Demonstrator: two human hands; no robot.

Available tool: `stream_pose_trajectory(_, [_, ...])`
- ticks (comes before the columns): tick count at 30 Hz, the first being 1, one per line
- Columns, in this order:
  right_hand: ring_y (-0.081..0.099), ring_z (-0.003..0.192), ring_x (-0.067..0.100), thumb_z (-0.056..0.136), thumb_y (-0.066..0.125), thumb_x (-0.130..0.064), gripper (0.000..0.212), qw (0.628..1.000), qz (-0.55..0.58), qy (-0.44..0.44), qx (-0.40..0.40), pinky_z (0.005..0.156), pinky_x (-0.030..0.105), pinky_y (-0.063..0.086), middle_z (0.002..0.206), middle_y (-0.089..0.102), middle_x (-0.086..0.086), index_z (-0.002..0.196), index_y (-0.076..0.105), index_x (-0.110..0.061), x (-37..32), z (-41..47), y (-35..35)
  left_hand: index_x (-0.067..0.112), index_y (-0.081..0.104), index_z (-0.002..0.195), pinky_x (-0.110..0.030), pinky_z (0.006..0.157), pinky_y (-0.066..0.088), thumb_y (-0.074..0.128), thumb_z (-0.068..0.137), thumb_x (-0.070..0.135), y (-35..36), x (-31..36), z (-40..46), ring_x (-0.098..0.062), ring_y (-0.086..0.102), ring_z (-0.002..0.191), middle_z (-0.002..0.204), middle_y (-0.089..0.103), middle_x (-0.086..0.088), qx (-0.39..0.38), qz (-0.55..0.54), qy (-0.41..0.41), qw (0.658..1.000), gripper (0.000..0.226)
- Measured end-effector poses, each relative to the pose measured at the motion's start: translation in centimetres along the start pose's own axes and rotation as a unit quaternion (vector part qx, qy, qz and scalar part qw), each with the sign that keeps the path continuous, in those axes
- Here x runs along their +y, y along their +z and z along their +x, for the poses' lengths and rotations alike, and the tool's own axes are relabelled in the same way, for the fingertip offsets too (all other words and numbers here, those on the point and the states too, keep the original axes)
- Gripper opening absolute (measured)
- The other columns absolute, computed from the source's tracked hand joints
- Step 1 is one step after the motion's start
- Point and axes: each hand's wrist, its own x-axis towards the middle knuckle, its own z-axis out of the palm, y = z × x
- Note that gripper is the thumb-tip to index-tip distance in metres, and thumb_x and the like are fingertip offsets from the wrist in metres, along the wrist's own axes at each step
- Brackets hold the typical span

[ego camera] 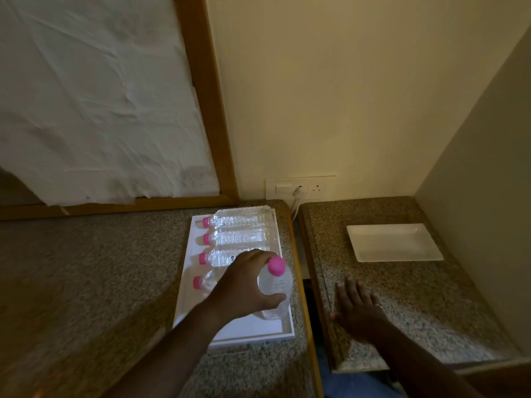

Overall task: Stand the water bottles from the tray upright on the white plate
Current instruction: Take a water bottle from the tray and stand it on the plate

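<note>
A white tray [230, 336] lies on the left granite counter. Several clear water bottles with pink caps lie on their sides in it, caps to the left; the farthest one [244, 218] is at the tray's back edge. My left hand [244, 285] grips one water bottle [277, 288], held upright with its pink cap up, over the tray's right front part. The white plate [393, 242] sits bare on the right counter. My right hand [359, 305] rests flat on that counter, fingers spread, in front of the plate and apart from it.
A gap [309, 282] separates the two counters. A wall socket [300, 189] with a white cable plugged in sits above the gap. A wall [474, 168] bounds the right counter. A wood-framed panel [212, 110] with white cloth stands behind the left counter.
</note>
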Motion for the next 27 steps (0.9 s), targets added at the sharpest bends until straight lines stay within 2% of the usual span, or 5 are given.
stream_pose_trajectory(8, [-0.026,0.144,0.032,0.094,0.017,-0.071,0.084,0.999,0.039,-0.007,0.034,0.116,0.056,-0.007,0.155,-0.032,0.01,0.148,-0.022,-0.019,0.1,0.2,1.0,0.061,0.045,0.107,-0.022,0.078,0.054,0.082,0.045,0.072,3.2,-2.1,-1.4,0.0,0.063,0.096,0.103,0.065,0.021,0.017,-0.102,-0.102,0.989,0.073])
stream_pose_trajectory(10, [-0.029,0.141,0.03,0.092,0.015,-0.073,0.083,0.997,0.049,-0.01,0.059,0.115,0.053,-0.01,0.156,-0.03,0.009,0.145,-0.024,-0.022,0.9,-0.1,1.3,0.055,0.054,0.104,-0.027,0.076,0.058,0.085,0.042,0.069,3.9,-2.3,-1.3,0.001,0.067,0.09,0.095,0.072,0.019,0.035,-0.115,-0.117,0.986,0.071])
stream_pose_trajectory(16, [-0.022,0.146,0.031,0.077,-0.004,-0.086,0.094,0.992,0.061,-0.002,0.109,0.115,0.053,-0.013,0.156,-0.025,0.006,0.152,-0.013,-0.03,6.2,-1.1,2.4,0.045,0.061,0.097,-0.005,0.064,0.048,0.084,0.042,0.064,2.3,0.0,0.6,0.01,0.066,0.085,0.085,0.07,0.033,0.064,-0.088,-0.129,0.986,0.063])
stream_pose_trajectory(21, [-0.019,0.147,0.028,0.083,0.006,-0.085,0.091,0.988,0.06,0.008,0.145,0.118,0.054,-0.008,0.162,-0.014,0.005,0.156,0.0,-0.03,10.4,-2.3,2.0,0.044,0.059,0.097,-0.011,0.068,0.047,0.084,0.046,0.055,0.6,4.2,3.5,0.01,0.065,0.083,0.09,0.069,0.022,0.1,-0.089,-0.111,0.985,0.058])
stream_pose_trajectory(27, [-0.021,0.147,0.029,0.085,0.015,-0.085,0.09,0.983,0.088,0.03,0.161,0.117,0.055,-0.014,0.16,-0.019,0.004,0.155,-0.005,-0.032,19.1,-3.1,2.6,0.032,0.067,0.091,-0.012,0.065,0.051,0.091,0.054,0.039,9.4,11.1,16.0,0.007,0.067,0.078,0.084,0.073,0.019,0.034,-0.112,-0.065,0.991,0.045])
